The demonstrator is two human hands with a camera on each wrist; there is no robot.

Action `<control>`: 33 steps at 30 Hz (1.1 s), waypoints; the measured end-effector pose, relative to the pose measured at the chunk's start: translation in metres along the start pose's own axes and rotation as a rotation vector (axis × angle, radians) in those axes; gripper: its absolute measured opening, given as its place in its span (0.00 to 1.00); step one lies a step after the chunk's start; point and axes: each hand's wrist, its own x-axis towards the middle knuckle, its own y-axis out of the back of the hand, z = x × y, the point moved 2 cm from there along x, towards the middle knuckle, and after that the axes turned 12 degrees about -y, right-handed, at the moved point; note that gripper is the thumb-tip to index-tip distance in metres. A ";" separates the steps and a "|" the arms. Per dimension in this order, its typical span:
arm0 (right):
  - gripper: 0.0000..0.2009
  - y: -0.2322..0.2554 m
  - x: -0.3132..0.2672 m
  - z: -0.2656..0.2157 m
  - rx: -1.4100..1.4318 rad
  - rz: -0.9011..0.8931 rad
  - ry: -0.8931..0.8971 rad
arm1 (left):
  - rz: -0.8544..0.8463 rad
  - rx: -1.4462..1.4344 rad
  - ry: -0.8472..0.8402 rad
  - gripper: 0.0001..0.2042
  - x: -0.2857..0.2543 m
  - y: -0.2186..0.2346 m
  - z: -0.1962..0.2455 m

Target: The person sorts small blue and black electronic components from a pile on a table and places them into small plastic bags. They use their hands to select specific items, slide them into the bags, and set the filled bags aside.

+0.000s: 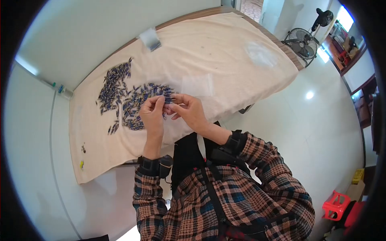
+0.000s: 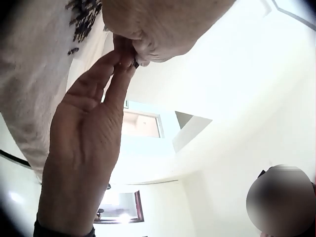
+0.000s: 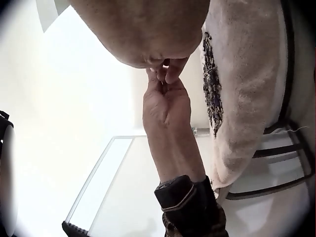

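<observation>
In the head view many small dark blue pieces with yellowish bands [image 1: 114, 82] lie in two loose heaps on a cream cloth [image 1: 225, 36]. Over the nearer heap, the left hand [image 1: 152, 116] and right hand [image 1: 193, 114] meet at the fingertips. Several of the dark pieces show between them, pinched by thumb and fingers of both hands. In the left wrist view a dark tip [image 2: 136, 64] shows at the joined fingertips. The left wrist camera sees the left hand's back [image 2: 168, 24] at the top; the right wrist camera sees the right hand's [image 3: 148, 29]. How many pieces each hand holds cannot be told.
A clear bag holding dark pieces [image 1: 150, 39] lies at the cloth's back edge. Flat clear bags lie beside the heap [image 1: 198, 84] and farther right [image 1: 261, 54]. Small yellow bits [image 1: 82, 164] sit at the left corner. A fan [image 1: 301, 42] and red stool [image 1: 335, 205] stand on the floor.
</observation>
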 end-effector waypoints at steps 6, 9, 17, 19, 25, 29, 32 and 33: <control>0.15 0.028 -0.008 0.000 -0.005 0.076 0.051 | 0.020 -0.051 -0.072 0.06 -0.012 -0.044 -0.006; 0.13 0.037 -0.018 -0.013 0.090 0.195 0.124 | 0.008 -0.106 -0.066 0.05 -0.015 -0.057 -0.010; 0.12 0.056 -0.031 -0.026 0.171 0.262 0.180 | -0.041 -0.385 0.091 0.05 -0.025 -0.081 -0.030; 0.12 0.060 -0.033 -0.024 0.180 0.273 0.192 | -0.025 -0.415 0.136 0.05 -0.030 -0.086 -0.032; 0.11 0.074 -0.044 -0.012 0.291 0.317 0.161 | -0.037 -0.397 0.207 0.06 -0.040 -0.098 -0.033; 0.09 0.083 -0.051 -0.018 0.218 0.361 0.182 | -0.180 -0.352 0.200 0.06 -0.039 -0.096 -0.032; 0.09 0.093 -0.053 -0.025 0.113 0.352 0.167 | -0.229 -0.356 0.214 0.06 -0.036 -0.100 -0.034; 0.09 0.095 -0.054 -0.028 0.060 0.347 0.156 | -0.241 -0.369 0.224 0.06 -0.036 -0.101 -0.034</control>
